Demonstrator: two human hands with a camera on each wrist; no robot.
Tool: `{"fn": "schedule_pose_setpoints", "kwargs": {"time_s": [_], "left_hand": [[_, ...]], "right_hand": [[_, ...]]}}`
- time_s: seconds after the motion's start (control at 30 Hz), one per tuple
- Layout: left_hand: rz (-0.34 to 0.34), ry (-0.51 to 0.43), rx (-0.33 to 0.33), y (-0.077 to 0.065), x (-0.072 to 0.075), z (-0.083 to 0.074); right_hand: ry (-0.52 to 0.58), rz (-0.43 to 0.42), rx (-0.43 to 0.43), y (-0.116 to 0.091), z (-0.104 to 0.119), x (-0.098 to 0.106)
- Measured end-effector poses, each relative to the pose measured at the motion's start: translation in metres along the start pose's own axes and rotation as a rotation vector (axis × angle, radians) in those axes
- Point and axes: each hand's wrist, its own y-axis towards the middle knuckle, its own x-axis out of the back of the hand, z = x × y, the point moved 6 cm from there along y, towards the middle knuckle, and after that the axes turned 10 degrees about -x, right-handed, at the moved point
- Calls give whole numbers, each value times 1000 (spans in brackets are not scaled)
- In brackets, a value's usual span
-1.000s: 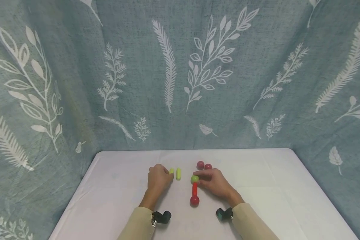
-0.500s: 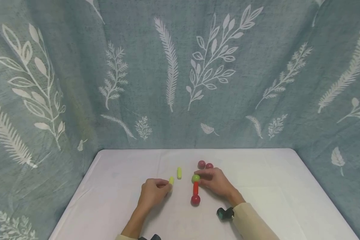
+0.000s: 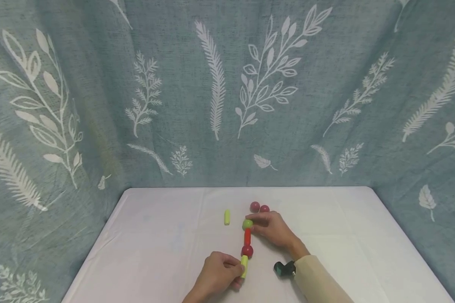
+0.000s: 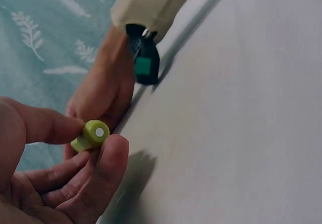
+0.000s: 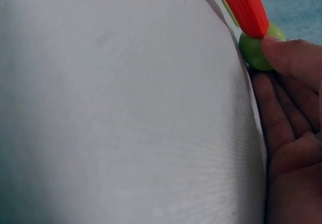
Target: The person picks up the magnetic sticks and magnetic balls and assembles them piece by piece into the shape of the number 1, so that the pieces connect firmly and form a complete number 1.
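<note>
The left grip (image 3: 221, 271) pinches a lime rod (image 3: 244, 266) between thumb and fingers; it is smooth, slim and straight-sided, with a pale round spot on its end face. Just past that grip, at the rod's far end, sits a glossy red ball (image 3: 247, 251), though whether the two touch is hard to tell. The right grip (image 3: 274, 229) pinches a shiny green ball (image 3: 247, 224), from which a faceted red rod (image 3: 247, 237) runs back to the red ball. Ahead and to the left of the right grip lies a second lime rod (image 3: 227, 217); just beyond its knuckles rest two round, dark-pink balls (image 3: 255, 206). Beneath both grips, faintly creased white cloth covers the desk (image 3: 155, 244).
</note>
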Motion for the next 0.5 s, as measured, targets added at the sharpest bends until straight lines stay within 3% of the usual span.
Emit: {"fn": "schedule_pose_setpoints", "kwargs": {"time_s": [0.5], "left_hand": [[-31,7,141,7,-19,9]], "right_hand": [[11,-6,-9,-3,-3,2]]}}
